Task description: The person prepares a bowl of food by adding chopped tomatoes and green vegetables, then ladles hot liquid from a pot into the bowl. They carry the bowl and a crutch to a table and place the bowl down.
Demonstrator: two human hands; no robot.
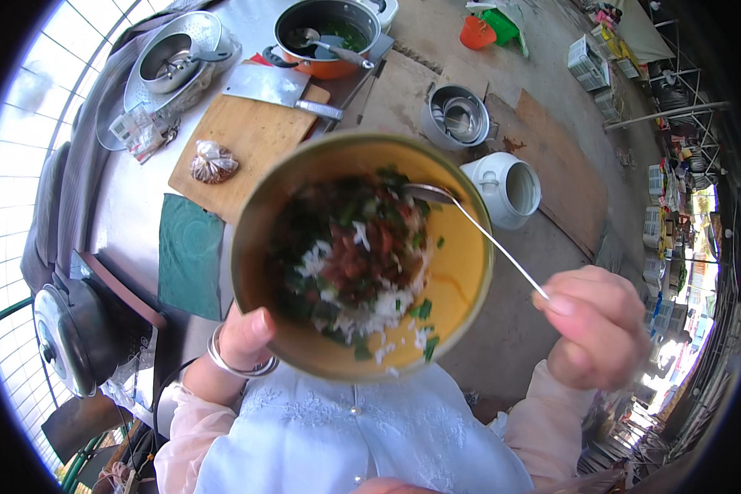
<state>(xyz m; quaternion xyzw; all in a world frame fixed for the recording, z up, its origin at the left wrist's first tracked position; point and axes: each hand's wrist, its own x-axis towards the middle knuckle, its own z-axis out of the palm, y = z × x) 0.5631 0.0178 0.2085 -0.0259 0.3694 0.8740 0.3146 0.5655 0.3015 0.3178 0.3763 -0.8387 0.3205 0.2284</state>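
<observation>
A yellow bowl [463,259] with a darker rim is held up close before me and tilted so its inside shows. My left hand [250,339] grips it at the lower left, thumb at the rim, the other fingers hidden. In the bowl lie white rice [395,309], chopped green leaves and reddish-brown pieces [364,259]. My right hand [593,327], at the bowl's right, pinches the thin handle of a metal spoon [500,247]. The spoon's head is inside the bowl, at the upper right edge of the food.
Beyond the bowl, a wooden cutting board [259,133] carries a cleaver [268,83] and a tied plastic bag [213,162]. An orange pot [330,68] with a ladle stands behind. A colander [204,31], a green cloth [188,259] and a lidded cooker [80,339] are at left; a white bucket [494,185] is on the floor.
</observation>
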